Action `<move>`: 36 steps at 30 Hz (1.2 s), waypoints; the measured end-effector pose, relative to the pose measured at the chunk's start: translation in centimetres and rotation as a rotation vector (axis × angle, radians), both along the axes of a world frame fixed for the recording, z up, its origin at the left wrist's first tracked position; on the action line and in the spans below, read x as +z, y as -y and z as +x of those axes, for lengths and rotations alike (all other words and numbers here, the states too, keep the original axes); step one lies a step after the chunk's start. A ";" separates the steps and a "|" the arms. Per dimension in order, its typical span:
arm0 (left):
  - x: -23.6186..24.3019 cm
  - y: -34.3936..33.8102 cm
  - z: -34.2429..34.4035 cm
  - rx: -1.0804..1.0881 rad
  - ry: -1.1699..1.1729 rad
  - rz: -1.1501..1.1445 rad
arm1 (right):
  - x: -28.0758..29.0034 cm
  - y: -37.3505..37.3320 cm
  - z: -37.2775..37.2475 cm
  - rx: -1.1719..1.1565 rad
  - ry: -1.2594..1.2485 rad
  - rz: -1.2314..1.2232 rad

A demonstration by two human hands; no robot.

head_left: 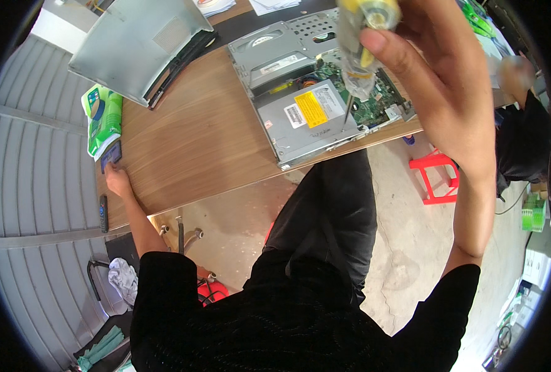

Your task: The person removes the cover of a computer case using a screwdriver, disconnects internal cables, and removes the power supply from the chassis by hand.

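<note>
My right hand is raised close to the camera, thumb and fingers closed round a screwdriver with a clear and yellow handle. Its thin shaft points down over the metal optical drive in an opened desktop computer case. Whether the tip touches the drive, I cannot tell. A green circuit board shows beside the drive, partly hidden by the handle. Far to the left, my left hand is closed on the edge of a small dark blue flat object, next to a green and white soft pack.
The case's grey metal cover stands tilted on the wooden table. A black remote control lies at the table's left edge. A red stool stands on the floor at right, near another person in dark clothing.
</note>
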State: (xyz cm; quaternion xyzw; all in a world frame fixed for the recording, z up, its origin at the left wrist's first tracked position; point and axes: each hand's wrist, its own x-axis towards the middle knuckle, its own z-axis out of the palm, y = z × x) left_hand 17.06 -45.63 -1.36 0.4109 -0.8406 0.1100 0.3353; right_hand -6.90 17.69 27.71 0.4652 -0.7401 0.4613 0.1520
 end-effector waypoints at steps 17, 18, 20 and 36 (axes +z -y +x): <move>15.7 -48.7 -19.8 -1.562 -0.101 1.026 | -0.3 -1.0 -1.6 0.247 -0.173 -0.078; 16.3 -49.2 -20.1 -1.580 0.063 1.071 | -0.6 -1.1 -1.9 0.210 -0.231 -0.079; 15.8 -49.1 -20.5 -1.638 -0.007 1.017 | -1.1 -0.9 -2.1 0.167 -0.314 -0.096; 13.4 -48.8 -20.4 -1.575 -0.207 0.808 | -2.9 0.4 0.2 0.055 -0.213 -0.152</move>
